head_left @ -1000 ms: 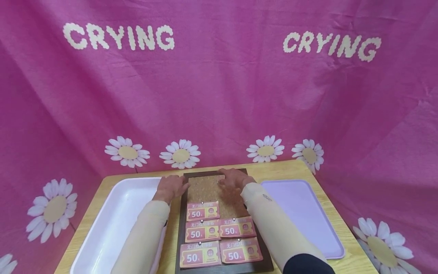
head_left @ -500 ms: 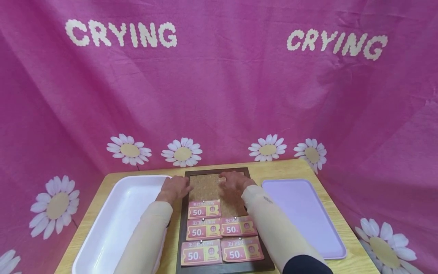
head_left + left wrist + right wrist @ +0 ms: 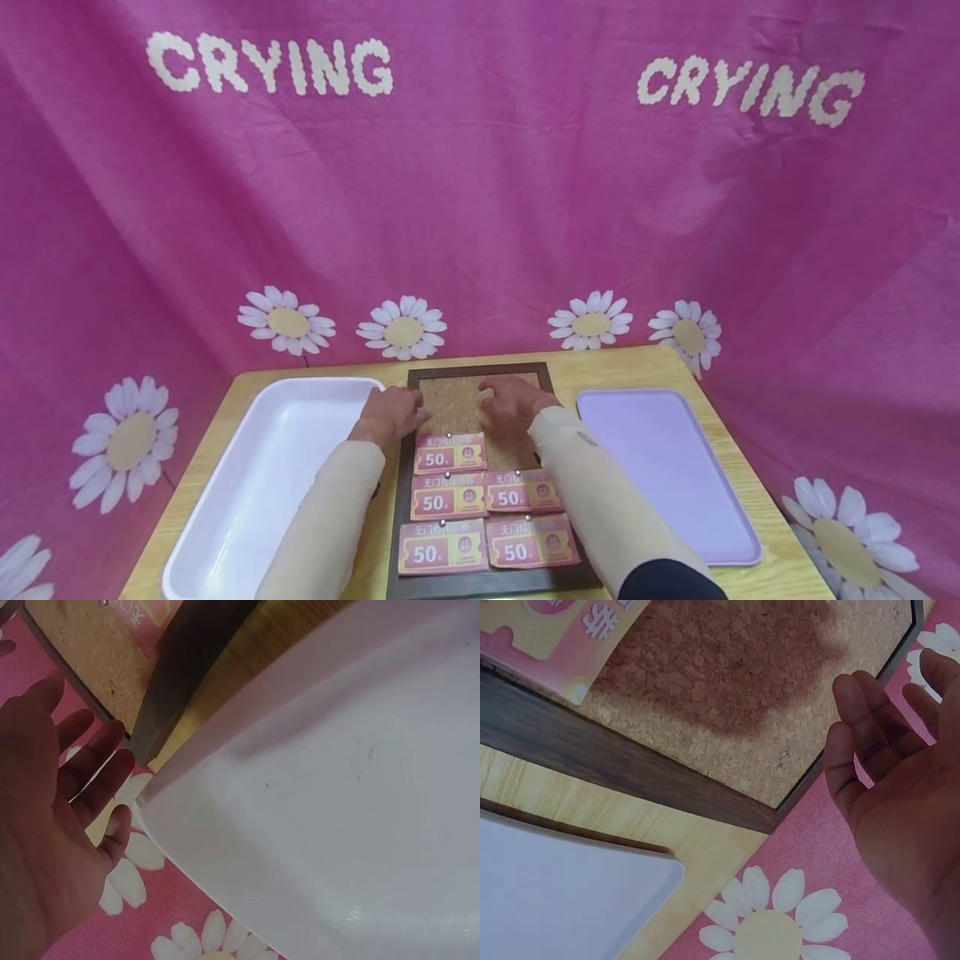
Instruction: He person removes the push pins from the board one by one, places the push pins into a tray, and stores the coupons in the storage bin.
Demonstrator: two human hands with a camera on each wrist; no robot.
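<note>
A corkboard [image 3: 457,400] in a dark wooden frame lies on the table, with several pink 50 coupons [image 3: 444,547] pinned to its nearer part by round-headed pins. My left hand [image 3: 390,410] hovers at the board's left edge, fingertips reaching over the frame. In the left wrist view that hand [image 3: 56,795] has loosely bent fingers with nothing between them. Over the upper right of the cork is my right hand [image 3: 513,400], casting a shadow on it. The right wrist view shows this hand [image 3: 900,757] relaxed and holding nothing.
A deep white tray [image 3: 247,492] stands left of the board, its rim close under my left wrist. To the right lies a flat lilac tray [image 3: 667,467]. Behind the wooden table [image 3: 607,371] hangs a pink curtain [image 3: 480,208] with daisies and the word CRYING.
My left hand has shifted right, farther over the board's frame. The right hand has drawn slightly back from the frame's far edge onto the cork. The coupons stay put.
</note>
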